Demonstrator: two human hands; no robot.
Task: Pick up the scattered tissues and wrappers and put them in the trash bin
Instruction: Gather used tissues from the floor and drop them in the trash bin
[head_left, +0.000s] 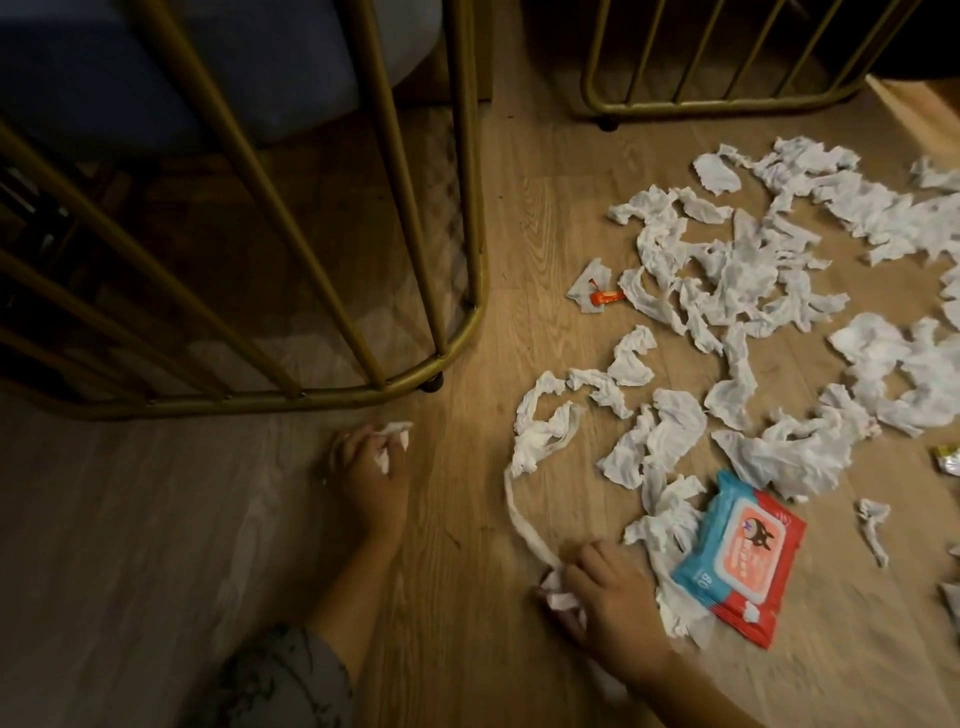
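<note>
Many crumpled white tissues (737, 291) lie scattered over the wooden floor at the right. My left hand (371, 473) is low on the floor near the gold frame's corner and pinches a small white tissue scrap (395, 428). My right hand (613, 587) grips the end of a long twisted tissue strip (524, 525) that runs up to the pile. A blue and red wet-wipe pack (737, 556) lies just right of my right hand. A small orange wrapper (605, 297) sits on a tissue near the middle. No trash bin is in view.
A gold metal-barred frame (363, 395) stands at the left, with a dark blue seat behind it. A second gold frame (701, 104) stands at the back right. Another wrapper (948, 457) shows at the right edge.
</note>
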